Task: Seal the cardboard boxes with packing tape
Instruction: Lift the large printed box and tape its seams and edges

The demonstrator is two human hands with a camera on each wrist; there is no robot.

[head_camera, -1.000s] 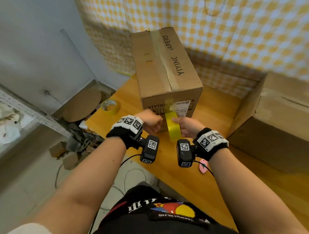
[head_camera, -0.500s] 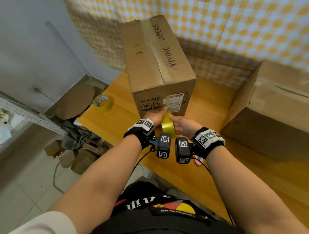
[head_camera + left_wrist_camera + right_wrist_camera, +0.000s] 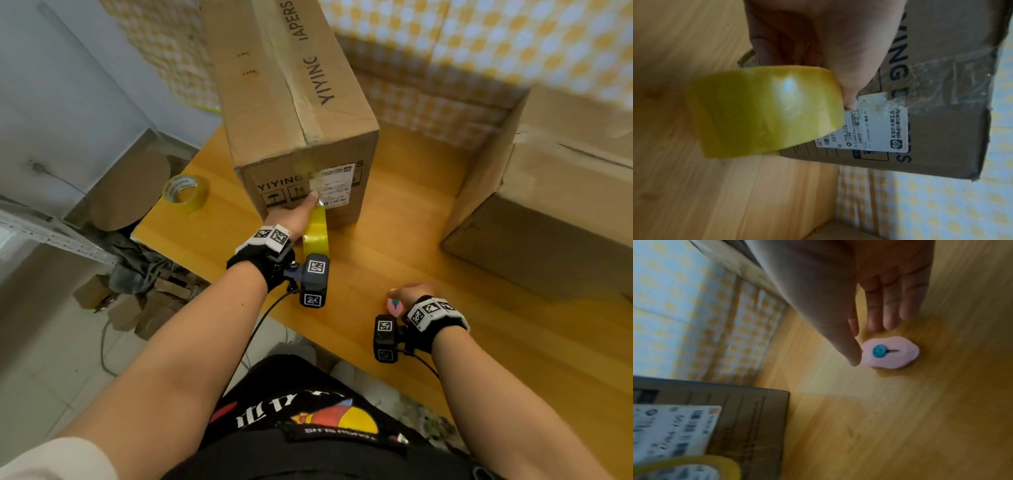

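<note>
A tall cardboard box (image 3: 291, 102) stands on the wooden table (image 3: 394, 246), with clear tape down its top seam and onto its front. My left hand (image 3: 298, 219) holds a yellow tape roll (image 3: 317, 231) against the box's front. Its fingers curl round the roll (image 3: 766, 112), and its thumb (image 3: 846, 91) presses by the white label (image 3: 875, 126). My right hand (image 3: 406, 294) is near the table's front edge. Its straight fingers (image 3: 890, 309) and thumb reach either side of a small pink cutter (image 3: 892, 353) lying flat, not gripping it.
A second, larger cardboard box (image 3: 548, 205) fills the table's right side. A spare tape roll (image 3: 185, 192) lies near the table's left edge. A yellow checked cloth (image 3: 479, 51) hangs behind. Cardboard scraps (image 3: 144, 301) litter the floor to the left.
My right hand let go of the tape roll and drew back to the pink cutter near the front edge. My left hand took over the roll and holds it at the box's front.
</note>
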